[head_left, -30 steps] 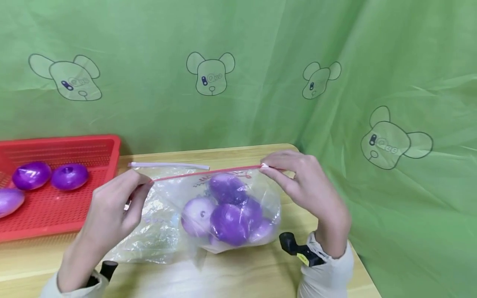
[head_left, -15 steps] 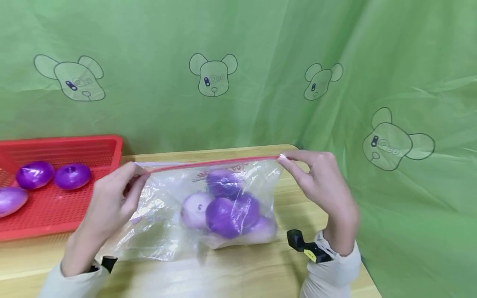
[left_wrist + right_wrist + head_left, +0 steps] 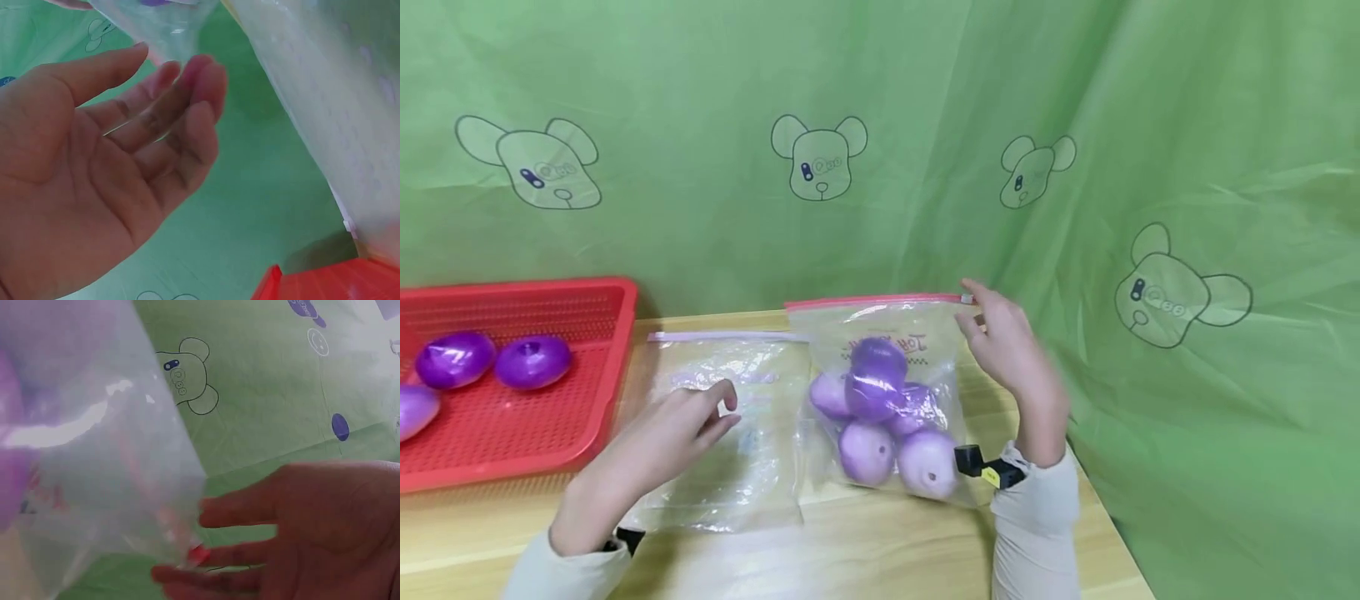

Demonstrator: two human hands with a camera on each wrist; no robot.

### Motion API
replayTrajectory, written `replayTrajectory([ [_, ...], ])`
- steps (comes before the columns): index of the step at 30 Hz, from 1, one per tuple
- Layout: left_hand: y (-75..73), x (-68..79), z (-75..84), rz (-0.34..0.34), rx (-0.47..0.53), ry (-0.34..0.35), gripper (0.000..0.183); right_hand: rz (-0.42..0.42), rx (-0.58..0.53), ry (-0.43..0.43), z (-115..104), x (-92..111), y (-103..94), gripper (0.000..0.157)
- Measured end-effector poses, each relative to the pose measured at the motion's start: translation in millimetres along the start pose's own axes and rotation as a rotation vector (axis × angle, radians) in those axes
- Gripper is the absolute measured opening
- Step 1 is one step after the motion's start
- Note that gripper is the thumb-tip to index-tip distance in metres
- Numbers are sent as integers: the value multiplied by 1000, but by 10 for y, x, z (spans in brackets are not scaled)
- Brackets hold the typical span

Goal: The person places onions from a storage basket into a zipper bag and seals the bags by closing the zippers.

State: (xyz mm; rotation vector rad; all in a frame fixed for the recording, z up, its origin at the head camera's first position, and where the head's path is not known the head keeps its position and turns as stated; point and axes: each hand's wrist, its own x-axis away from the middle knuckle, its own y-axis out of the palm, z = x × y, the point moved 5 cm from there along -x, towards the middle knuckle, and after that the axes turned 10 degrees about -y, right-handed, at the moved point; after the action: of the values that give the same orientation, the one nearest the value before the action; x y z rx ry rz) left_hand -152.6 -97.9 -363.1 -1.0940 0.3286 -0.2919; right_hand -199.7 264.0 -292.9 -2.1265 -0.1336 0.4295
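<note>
A transparent plastic zip bag with a red strip (image 3: 831, 346) is lying on the light wood-grain tabletop (image 3: 865, 558), its upper right corner sitting right at the fingertips of the right hand (image 3: 1003, 342). A small pale slider (image 3: 966, 298) is resting at that end of the strip, between the bag and the right forefinger. The bag is containing at least five round, purple-and-white onions (image 3: 867, 454), clustering in its middle and lower part. A second transparent plastic bag with a whitish strip (image 3: 745, 483) is lying flat just to the left. Further left, a red perforated plastic basket (image 3: 512, 433) is holding three glossy purple onions (image 3: 533, 362) in view, one being cut off by the picture edge. The right fingers are extending toward the corner, with thumb and forefinger standing apart; the forefinger is overlapping the red strip's end, but firm contact cannot be told. The left hand (image 3: 673, 429) is hovering over the second bag, its fingers bending loosely and its thumb standing apart. A green printed cloth (image 3: 917, 208) is hanging behind the tabletop.
</note>
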Motion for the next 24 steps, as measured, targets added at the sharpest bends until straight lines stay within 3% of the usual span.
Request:
replayTrajectory([
  [6, 253, -20, -18, -137, 56, -21, 7, -201, 63, 12, -166, 2, 210, 62],
  [10, 504, -28, 31, -273, 107, -10, 9, -276, 71, -144, -498, -3, 415, 59],
  [14, 679, -16, 38, -354, 146, -25, 22, -348, 87, -317, -869, 10, 699, 54],
  [21, 828, -4, 27, -357, 124, -158, 37, -476, 151, -347, -1342, -23, 1321, 50],
  [24, 869, -13, 78, -312, 88, -182, 49, -564, 141, -405, -1516, 18, 1624, 51],
])
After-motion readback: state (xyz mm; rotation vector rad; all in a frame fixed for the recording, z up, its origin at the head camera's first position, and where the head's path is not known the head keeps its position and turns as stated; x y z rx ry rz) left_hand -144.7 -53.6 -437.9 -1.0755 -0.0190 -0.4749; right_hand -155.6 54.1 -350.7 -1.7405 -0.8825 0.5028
